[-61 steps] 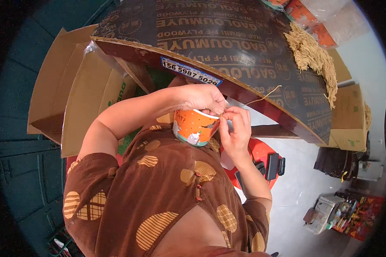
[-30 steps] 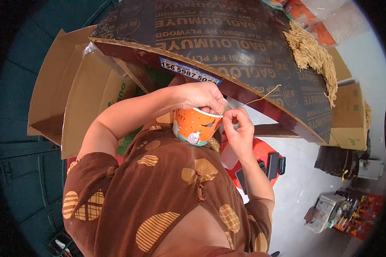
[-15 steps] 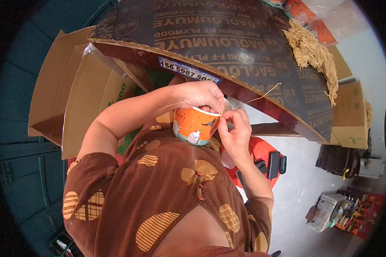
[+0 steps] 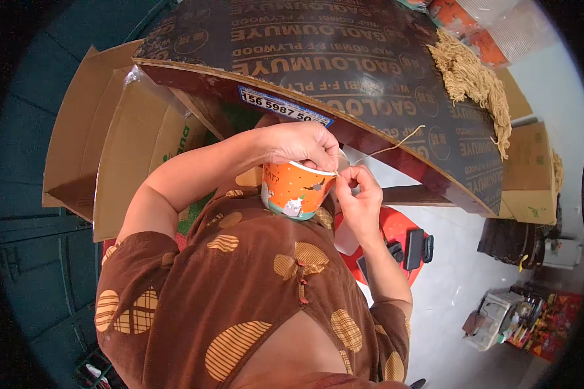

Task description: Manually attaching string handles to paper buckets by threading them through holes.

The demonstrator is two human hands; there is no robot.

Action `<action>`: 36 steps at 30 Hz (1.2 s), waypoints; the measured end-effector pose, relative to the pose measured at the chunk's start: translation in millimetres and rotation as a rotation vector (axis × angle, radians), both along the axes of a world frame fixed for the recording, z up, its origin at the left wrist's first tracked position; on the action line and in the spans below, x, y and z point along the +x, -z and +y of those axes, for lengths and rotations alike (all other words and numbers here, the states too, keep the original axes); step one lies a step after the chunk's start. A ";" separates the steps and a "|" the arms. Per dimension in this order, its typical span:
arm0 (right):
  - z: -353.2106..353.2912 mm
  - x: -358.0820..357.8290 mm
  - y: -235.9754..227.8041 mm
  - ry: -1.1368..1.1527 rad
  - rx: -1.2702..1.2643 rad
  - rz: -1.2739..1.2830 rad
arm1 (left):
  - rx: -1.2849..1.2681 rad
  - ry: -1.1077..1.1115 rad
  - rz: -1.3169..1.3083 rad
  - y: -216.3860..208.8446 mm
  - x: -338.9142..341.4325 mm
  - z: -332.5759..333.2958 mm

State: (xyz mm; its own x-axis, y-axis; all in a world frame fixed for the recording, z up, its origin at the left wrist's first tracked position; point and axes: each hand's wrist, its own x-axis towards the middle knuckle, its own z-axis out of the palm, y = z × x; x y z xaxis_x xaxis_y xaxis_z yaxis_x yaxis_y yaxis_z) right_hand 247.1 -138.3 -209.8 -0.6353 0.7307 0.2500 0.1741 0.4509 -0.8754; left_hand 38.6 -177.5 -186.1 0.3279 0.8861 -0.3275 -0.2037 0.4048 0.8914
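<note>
An orange paper tub point(image 4: 296, 188) with a white rim, green base and small printed figures rests against my body, tilted a little. My left hand point(image 4: 304, 144) reaches over its rim, fingertips partly inside, thumb and finger pinched on a thin tan string at the rim's right side. Closed in a pinch too, my right hand point(image 4: 360, 194) holds the same string point(image 4: 405, 138) just outside the rim. The string's loose end runs up and right across the table edge. My fingers partly hide where the string meets the tub.
A dark plywood table point(image 4: 344, 58) stands just ahead, a bundle of tan strings point(image 4: 474, 84) hanging over its right side. Cardboard boxes point(image 4: 84, 129) flank it. A red stool point(image 4: 396, 223) at right carries black devices point(image 4: 415, 249). Wrapped orange tubs point(image 4: 486, 47) sit far right.
My right hand has shifted slightly right and up, its fingers drawn closer together. A small loop of string now shows between my hands. The tub has hardly moved.
</note>
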 end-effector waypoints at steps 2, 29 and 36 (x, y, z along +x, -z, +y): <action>0.2 0.4 0.4 -0.003 -0.065 0.021 | -0.004 -0.003 0.000 0.1 -0.4 0.0; 2.5 -0.9 -0.9 -0.042 -0.117 0.030 | 0.129 -0.015 0.187 -0.4 5.8 -2.2; 1.4 0.0 -3.3 -0.087 -0.061 0.054 | 0.234 -0.026 0.299 1.7 11.1 -2.8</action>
State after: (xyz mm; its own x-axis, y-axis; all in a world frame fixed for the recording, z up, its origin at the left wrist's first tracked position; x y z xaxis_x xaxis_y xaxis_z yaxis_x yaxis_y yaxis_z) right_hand 247.2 -136.9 -206.4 -0.6834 0.6885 0.2429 0.0882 0.4082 -0.9086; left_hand 49.7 -180.4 -187.9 0.2252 0.9549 -0.1934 0.0722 0.1816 0.9807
